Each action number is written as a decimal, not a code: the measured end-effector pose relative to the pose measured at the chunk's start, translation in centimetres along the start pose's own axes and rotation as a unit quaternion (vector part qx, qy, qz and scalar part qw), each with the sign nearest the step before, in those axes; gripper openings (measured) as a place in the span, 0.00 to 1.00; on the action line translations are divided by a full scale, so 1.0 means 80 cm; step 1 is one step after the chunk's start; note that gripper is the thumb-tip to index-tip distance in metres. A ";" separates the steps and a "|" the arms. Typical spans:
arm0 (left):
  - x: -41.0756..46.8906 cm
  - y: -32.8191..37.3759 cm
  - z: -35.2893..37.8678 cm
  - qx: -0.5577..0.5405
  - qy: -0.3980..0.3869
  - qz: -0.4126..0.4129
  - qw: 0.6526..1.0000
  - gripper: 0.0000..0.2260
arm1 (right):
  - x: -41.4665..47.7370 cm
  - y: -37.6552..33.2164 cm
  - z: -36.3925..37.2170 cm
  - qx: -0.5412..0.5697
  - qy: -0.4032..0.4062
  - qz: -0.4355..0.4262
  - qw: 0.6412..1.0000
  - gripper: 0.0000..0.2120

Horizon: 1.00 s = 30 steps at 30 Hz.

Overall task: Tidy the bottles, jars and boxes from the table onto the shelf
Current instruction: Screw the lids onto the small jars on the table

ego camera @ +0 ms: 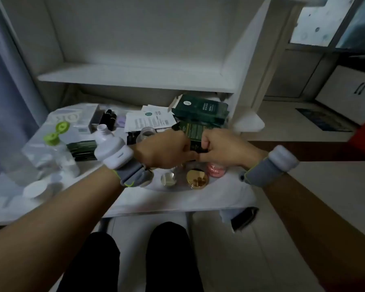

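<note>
A small dark green box (193,131) is held above the table between both hands. My left hand (162,149) grips its near left side and my right hand (221,147) pinches its right end with curled fingers. A larger dark green box (200,109) lies behind it at the table's back. Below my hands sit a gold-lidded jar (197,178), a silver lid (168,179) and a pink jar (215,170). A white bottle without a cap (105,135) stands to the left. The white shelf (135,77) above the table is bare.
On the white-covered table (177,202) lie a clear bottle with a green flip cap (55,144), paper leaflets (150,121), small dark bottles (109,118), a flat green packet (82,149) and a white lid (35,189). The shelf's side post (249,85) stands at the right.
</note>
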<state>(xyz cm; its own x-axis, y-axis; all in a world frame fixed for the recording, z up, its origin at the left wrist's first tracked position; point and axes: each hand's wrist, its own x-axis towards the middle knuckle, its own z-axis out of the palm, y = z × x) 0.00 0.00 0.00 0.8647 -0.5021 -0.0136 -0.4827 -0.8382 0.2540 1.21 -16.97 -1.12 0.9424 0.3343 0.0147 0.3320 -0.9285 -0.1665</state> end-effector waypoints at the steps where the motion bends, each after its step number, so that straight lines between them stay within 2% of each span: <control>1: 0.002 0.006 0.006 -0.012 -0.014 0.007 1.000 0.16 | -0.005 0.005 0.004 -0.007 -0.005 0.008 1.000 0.21; 5: 0.010 0.018 0.030 -0.025 -0.036 0.032 0.999 0.14 | -0.018 0.025 0.027 -0.005 -0.007 0.039 0.999 0.24; 7: 0.018 0.021 0.044 -0.006 -0.042 0.047 0.998 0.11 | -0.021 0.035 0.039 -0.002 0.017 0.055 0.998 0.24; 10: 0.025 0.029 0.063 0.012 -0.059 0.053 0.997 0.13 | -0.026 0.054 0.056 0.002 0.063 0.060 0.996 0.26; 13: 0.022 0.029 0.077 0.003 -0.051 0.065 0.997 0.14 | -0.027 0.059 0.066 0.022 0.066 0.068 0.995 0.30; 15: 0.024 0.028 0.081 0.001 -0.057 0.057 0.997 0.17 | -0.026 0.062 0.071 0.039 0.064 0.078 0.994 0.31; 18: 0.032 0.029 0.086 0.057 -0.090 0.034 0.994 0.25 | -0.027 0.069 0.078 0.075 0.058 0.090 0.991 0.31; 20: 0.034 0.028 0.088 0.063 -0.092 0.029 0.993 0.26 | -0.027 0.071 0.083 0.119 0.046 0.095 0.987 0.32; 25: 0.033 0.029 0.083 0.035 -0.083 0.041 0.995 0.22 | -0.025 0.079 0.097 0.189 0.064 0.076 0.977 0.31; 30: 0.035 0.038 0.060 0.007 -0.049 0.047 0.998 0.16 | -0.023 0.083 0.105 0.192 0.080 0.059 0.976 0.27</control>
<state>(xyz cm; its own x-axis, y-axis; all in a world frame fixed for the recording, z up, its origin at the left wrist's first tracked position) 0.25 -5.00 -3.92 0.7983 -0.5963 -0.0847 -0.5636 -0.7891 0.2441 1.35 -22.36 -10.55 0.9778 0.1700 0.1226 0.2094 -0.8194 -0.5336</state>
